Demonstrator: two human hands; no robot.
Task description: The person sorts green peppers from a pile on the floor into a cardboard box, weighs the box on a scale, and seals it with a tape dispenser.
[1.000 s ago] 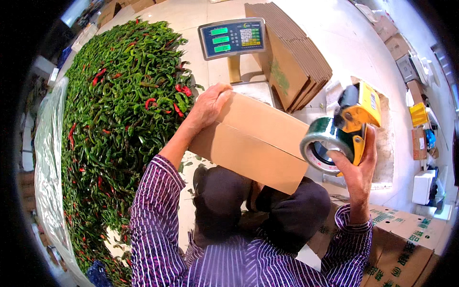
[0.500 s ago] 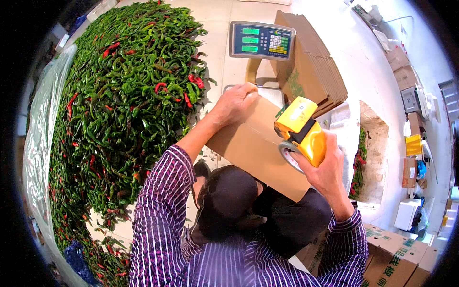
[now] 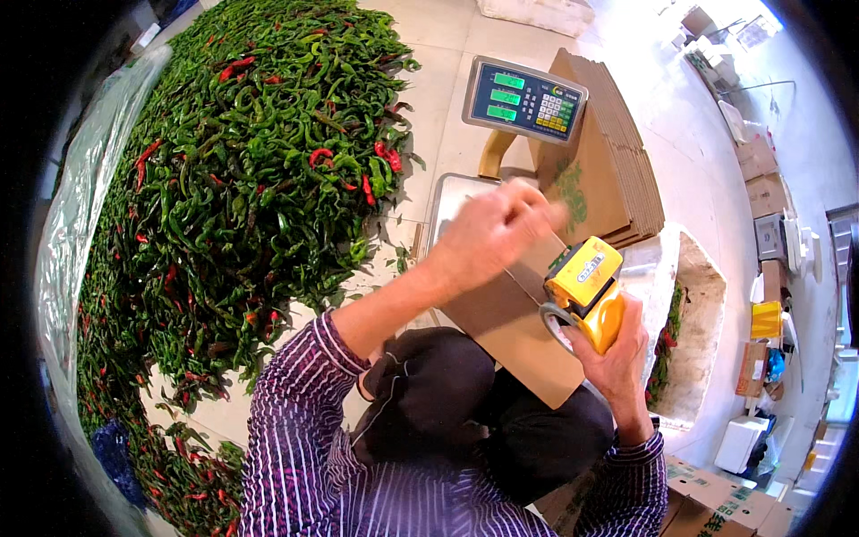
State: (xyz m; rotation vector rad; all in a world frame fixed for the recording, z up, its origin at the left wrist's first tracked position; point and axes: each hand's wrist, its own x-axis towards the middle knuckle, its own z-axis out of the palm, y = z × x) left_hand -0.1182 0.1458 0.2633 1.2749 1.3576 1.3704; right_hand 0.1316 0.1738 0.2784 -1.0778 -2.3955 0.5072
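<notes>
A brown cardboard box (image 3: 519, 336) lies slanted between my knees and the scale, a long smooth side facing up. My right hand (image 3: 617, 353) is wrapped round a yellow tape dispenser (image 3: 598, 309), held over the right side of the box. The grey-edged tape roll (image 3: 557, 324) shows next to my thumb. My left hand (image 3: 501, 233) is over the far part of the box, its fingers bent but smeared by motion. Whether they grip anything cannot be made out. The left hand and wrist cover part of the box.
Beyond the box stands a scale display (image 3: 523, 98) on a post, its metal platform (image 3: 454, 190) below. Flattened cartons (image 3: 617, 170) lean behind it. A big heap of green and red peppers (image 3: 259, 179) spreads at left. A white foam box (image 3: 702, 336) with peppers stands at right.
My left hand has left the box's far left corner and moved right, toward the tape dispenser. The dispenser has tilted in my right hand. The whole view has shifted a little.
</notes>
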